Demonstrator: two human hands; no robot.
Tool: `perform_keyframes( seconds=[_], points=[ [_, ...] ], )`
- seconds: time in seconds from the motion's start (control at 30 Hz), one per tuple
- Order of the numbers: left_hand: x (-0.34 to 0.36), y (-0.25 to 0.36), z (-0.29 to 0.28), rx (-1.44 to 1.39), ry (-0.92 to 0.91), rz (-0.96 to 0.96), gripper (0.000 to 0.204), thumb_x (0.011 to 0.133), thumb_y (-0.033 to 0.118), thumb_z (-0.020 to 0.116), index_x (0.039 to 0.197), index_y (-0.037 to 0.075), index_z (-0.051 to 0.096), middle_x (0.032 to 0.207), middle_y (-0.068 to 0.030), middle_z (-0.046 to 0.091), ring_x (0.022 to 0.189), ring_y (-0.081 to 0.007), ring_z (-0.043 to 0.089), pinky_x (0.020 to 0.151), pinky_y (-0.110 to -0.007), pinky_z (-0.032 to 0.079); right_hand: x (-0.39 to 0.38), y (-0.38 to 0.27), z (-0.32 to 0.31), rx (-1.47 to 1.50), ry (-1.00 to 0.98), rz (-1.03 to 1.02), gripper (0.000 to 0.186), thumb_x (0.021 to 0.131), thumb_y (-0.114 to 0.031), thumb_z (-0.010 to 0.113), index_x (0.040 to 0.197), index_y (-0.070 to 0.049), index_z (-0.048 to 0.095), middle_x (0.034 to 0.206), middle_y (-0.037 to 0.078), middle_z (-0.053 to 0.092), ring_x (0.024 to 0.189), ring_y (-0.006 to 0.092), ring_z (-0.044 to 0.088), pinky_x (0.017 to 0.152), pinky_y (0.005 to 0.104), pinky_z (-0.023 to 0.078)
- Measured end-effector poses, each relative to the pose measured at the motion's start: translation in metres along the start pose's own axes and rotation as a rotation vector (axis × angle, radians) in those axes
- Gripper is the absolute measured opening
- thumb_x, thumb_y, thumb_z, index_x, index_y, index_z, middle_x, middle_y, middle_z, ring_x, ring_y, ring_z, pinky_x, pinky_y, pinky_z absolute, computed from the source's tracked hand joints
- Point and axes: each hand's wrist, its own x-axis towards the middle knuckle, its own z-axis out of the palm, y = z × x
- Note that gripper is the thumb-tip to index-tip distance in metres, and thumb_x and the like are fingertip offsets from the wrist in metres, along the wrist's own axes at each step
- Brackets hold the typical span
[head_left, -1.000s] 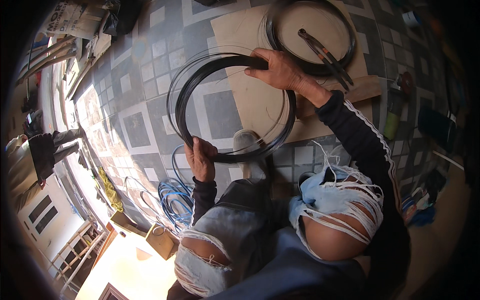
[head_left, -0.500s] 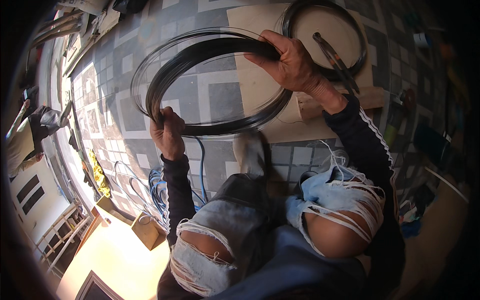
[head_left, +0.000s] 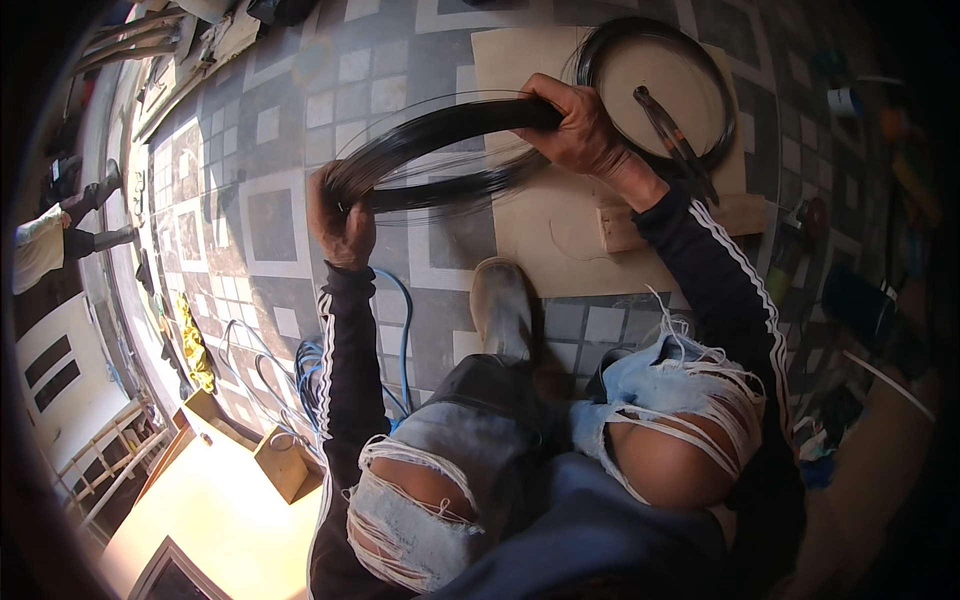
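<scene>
I grip a coil of thin black wire (head_left: 440, 118) at both sides, tilted so its ring looks flattened, with loose strands fanning off. My left hand (head_left: 342, 220) is closed on its left end, and my right hand (head_left: 570, 130) is closed around its upper right part. Beyond my right hand, a second black wire coil (head_left: 715, 85) lies on a tan board (head_left: 530, 250). Dark pincers with orange marks (head_left: 670, 130) rest across that coil, over a short wooden plank (head_left: 730, 214) at the board's near edge.
Below, my boot (head_left: 500, 310) stands on patterned tiles. A blue hose (head_left: 405, 330) lies left of my legs, near a yellow cloth (head_left: 195, 345) and wooden box (head_left: 280, 465). At far left is another person's legs (head_left: 90, 225). Assorted objects (head_left: 860, 300) sit at the right.
Both hands have shifted the held coil; my left hand has moved left and upward, tipping the ring from round to a flatter slanted oval. The coil on the board remains lying there.
</scene>
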Motion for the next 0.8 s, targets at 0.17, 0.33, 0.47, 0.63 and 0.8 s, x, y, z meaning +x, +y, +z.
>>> perform_keyframes(
  seconds=[0.17, 0.33, 0.47, 0.63, 0.8],
  points=[
    [0.016, 0.023, 0.003, 0.193, 0.050, 0.140, 0.043, 0.087, 0.005, 0.074, 0.127, 0.000, 0.059, 0.111, -0.0126, 0.069, 0.098, -0.0207, 0.070, 0.088, -0.033, 0.055, 0.007, -0.008, -0.003, -0.019, -0.036, 0.034, 0.030, 0.084, -0.021, 0.086, 0.098, -0.008, 0.063, 0.082, 0.010, 0.074, 0.076, 0.0285, 0.075, 0.065, 0.0347, 0.056],
    [0.024, 0.041, 0.004, 0.164, -0.026, 0.162, 0.047, 0.088, 0.010, 0.080, 0.129, 0.004, 0.058, 0.109, -0.0119, 0.070, 0.096, -0.0199, 0.069, 0.086, -0.033, 0.054, 0.005, -0.001, -0.008, -0.013, -0.048, -0.017, 0.033, 0.084, -0.022, 0.085, 0.105, -0.008, 0.063, 0.086, 0.011, 0.075, 0.081, 0.0273, 0.076, 0.070, 0.0349, 0.058],
    [0.030, 0.047, 0.005, 0.310, -0.070, 0.041, 0.045, 0.088, 0.014, 0.081, 0.128, 0.005, 0.060, 0.105, -0.0117, 0.072, 0.092, -0.0215, 0.071, 0.084, -0.034, 0.055, -0.004, 0.017, -0.005, 0.007, -0.044, 0.064, 0.033, 0.086, -0.024, 0.082, 0.109, -0.009, 0.064, 0.086, 0.010, 0.074, 0.080, 0.0264, 0.075, 0.070, 0.0362, 0.057],
    [0.036, 0.047, 0.004, 0.302, -0.042, 0.113, 0.033, 0.090, 0.014, 0.076, 0.118, 0.004, 0.062, 0.100, -0.0161, 0.073, 0.089, -0.0303, 0.074, 0.080, -0.038, 0.058, -0.017, 0.045, 0.007, -0.053, 0.009, 0.197, 0.034, 0.089, -0.034, 0.078, 0.109, -0.009, 0.066, 0.078, 0.006, 0.070, 0.072, 0.0210, 0.069, 0.069, 0.0357, 0.054],
    [0.044, 0.034, 0.001, 0.409, -0.089, 0.047, 0.022, 0.094, 0.018, 0.072, 0.107, 0.003, 0.063, 0.094, -0.0188, 0.071, 0.083, -0.0320, 0.073, 0.074, -0.037, 0.055, -0.020, 0.061, 0.023, 0.179, 0.005, 0.428, 0.039, 0.094, -0.045, 0.073, 0.103, -0.008, 0.069, 0.073, 0.003, 0.063, 0.068, 0.0139, 0.058, 0.068, 0.0321, 0.049]
  ],
)
